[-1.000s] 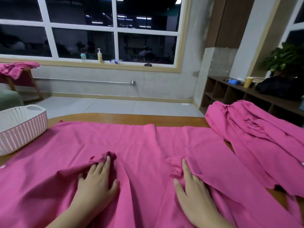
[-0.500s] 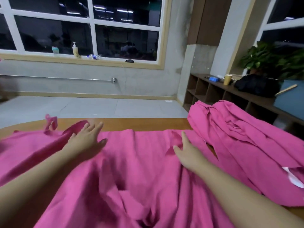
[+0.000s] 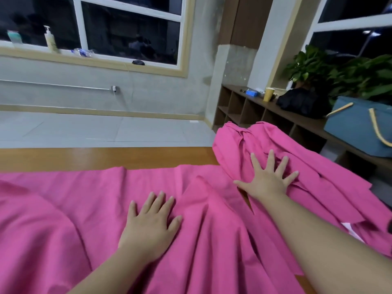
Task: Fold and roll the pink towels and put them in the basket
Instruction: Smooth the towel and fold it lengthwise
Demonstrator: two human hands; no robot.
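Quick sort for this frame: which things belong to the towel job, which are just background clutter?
Job:
- spread pink towel, left hand flat on it
- heap of pink towels, right hand flat on it
- wooden table
The basket is out of view.

Clutter:
- pump bottle on the sill
- yellow cup, black bag, blue tote, plants on the shelf unit
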